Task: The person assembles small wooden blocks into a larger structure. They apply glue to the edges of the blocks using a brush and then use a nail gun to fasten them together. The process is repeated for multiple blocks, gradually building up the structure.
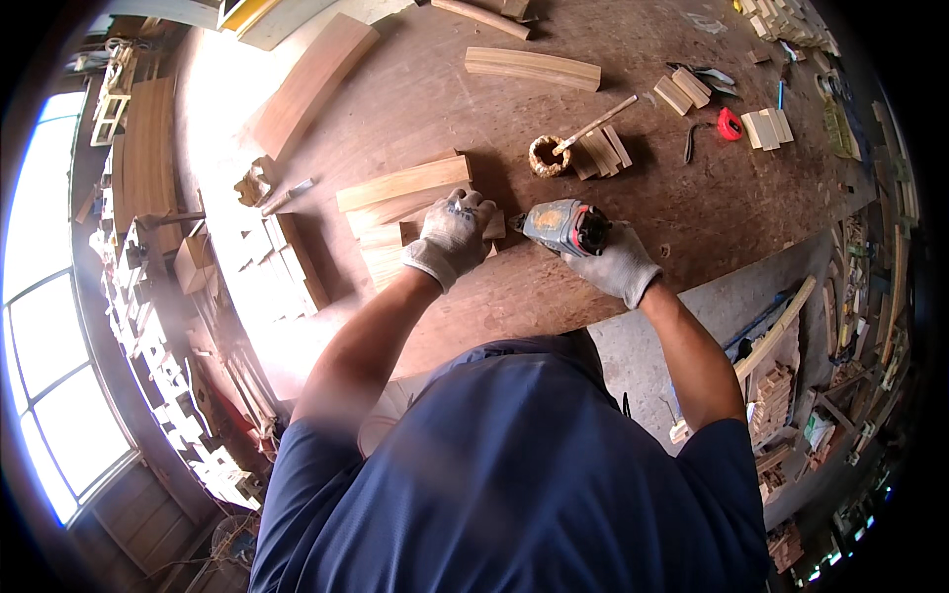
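My left hand (454, 233), in a whitish work glove, lies over an assembly of pale wooden boards (405, 188) on the workbench. Its fingers curl down around a small wooden block (494, 229) at the right end; part of the grip is hidden. In my gloved right hand (618, 265) is a grey power tool (559, 225) with a black and red round end, looking like a nail gun. The tool's narrow nose points left, close to the block; whether they touch I cannot tell.
Beyond the tool stands a crusted glue pot (549, 156) with a brush (596, 125) across it, beside wood blocks (601, 153). Farther off lie a curved board (532, 67), a red tape measure (729, 124) and a long board (314, 84). Wood pieces (287, 262) sit leftward.
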`<state>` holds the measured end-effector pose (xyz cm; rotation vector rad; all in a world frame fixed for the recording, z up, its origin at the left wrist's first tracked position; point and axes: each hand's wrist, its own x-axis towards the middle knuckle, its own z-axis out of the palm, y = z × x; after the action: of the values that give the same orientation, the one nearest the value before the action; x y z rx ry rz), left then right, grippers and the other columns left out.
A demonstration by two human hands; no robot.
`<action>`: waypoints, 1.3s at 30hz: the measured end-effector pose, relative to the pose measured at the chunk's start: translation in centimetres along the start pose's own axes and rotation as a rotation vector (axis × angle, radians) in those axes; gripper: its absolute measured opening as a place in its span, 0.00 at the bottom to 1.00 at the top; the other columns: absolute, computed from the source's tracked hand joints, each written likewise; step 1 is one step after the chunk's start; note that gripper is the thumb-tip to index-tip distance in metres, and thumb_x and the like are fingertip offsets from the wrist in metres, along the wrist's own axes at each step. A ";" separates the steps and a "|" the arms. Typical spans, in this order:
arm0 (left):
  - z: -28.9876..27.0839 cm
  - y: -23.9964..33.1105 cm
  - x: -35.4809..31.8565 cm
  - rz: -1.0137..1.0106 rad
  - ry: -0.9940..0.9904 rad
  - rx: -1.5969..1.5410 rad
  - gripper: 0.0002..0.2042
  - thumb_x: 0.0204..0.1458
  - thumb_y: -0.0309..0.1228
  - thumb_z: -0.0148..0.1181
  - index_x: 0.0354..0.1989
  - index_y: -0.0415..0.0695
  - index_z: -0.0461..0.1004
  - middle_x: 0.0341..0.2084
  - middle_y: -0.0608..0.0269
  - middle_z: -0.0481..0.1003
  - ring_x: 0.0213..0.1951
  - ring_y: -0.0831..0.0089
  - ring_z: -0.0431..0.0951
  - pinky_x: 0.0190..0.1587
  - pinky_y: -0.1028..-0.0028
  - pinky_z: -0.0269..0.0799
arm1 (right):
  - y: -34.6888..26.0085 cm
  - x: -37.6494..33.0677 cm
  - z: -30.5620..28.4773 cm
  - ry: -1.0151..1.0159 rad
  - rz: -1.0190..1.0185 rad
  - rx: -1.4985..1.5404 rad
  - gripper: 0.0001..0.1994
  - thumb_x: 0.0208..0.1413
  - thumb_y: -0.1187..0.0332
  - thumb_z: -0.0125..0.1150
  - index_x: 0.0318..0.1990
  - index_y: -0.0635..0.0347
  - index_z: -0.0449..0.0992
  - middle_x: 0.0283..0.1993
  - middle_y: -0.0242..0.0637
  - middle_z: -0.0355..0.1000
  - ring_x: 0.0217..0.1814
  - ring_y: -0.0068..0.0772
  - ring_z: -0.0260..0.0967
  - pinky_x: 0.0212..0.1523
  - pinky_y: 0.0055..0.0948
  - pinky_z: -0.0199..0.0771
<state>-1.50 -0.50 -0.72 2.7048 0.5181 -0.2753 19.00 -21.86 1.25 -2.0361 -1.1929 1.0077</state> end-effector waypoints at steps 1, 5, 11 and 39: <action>0.0 0.0 0.0 0.000 0.001 0.003 0.25 0.46 0.34 0.73 0.56 0.47 0.80 0.51 0.54 0.78 0.55 0.51 0.77 0.57 0.54 0.78 | 0.0 0.0 0.0 0.005 -0.009 0.002 0.13 0.56 0.59 0.69 0.44 0.55 0.86 0.41 0.51 0.84 0.49 0.52 0.83 0.51 0.46 0.85; -0.1 0.0 0.0 0.008 0.005 0.009 0.25 0.47 0.35 0.73 0.57 0.48 0.80 0.51 0.54 0.78 0.55 0.52 0.77 0.57 0.55 0.78 | 0.2 -0.1 0.2 0.017 -0.020 -0.001 0.13 0.55 0.60 0.70 0.45 0.55 0.86 0.42 0.50 0.84 0.50 0.52 0.83 0.51 0.45 0.85; 0.2 -0.2 -0.2 0.011 0.011 0.012 0.25 0.47 0.35 0.73 0.57 0.48 0.80 0.51 0.55 0.78 0.55 0.52 0.77 0.57 0.55 0.78 | 0.1 -0.5 0.4 0.027 0.017 0.061 0.15 0.54 0.63 0.72 0.47 0.57 0.85 0.45 0.50 0.85 0.51 0.49 0.84 0.52 0.42 0.85; 0.2 -0.2 -1.0 -0.005 0.041 0.101 0.14 0.53 0.31 0.64 0.48 0.45 0.79 0.49 0.54 0.77 0.53 0.55 0.77 0.53 0.55 0.77 | -2.6 -0.7 -1.2 0.099 0.039 0.267 0.20 0.55 0.67 0.76 0.54 0.64 0.83 0.51 0.41 0.86 0.54 0.33 0.84 0.56 0.34 0.83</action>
<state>-2.50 -0.76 -0.69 2.8130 0.5361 -0.2544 18.60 -21.48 4.16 -1.8814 -0.9183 1.0132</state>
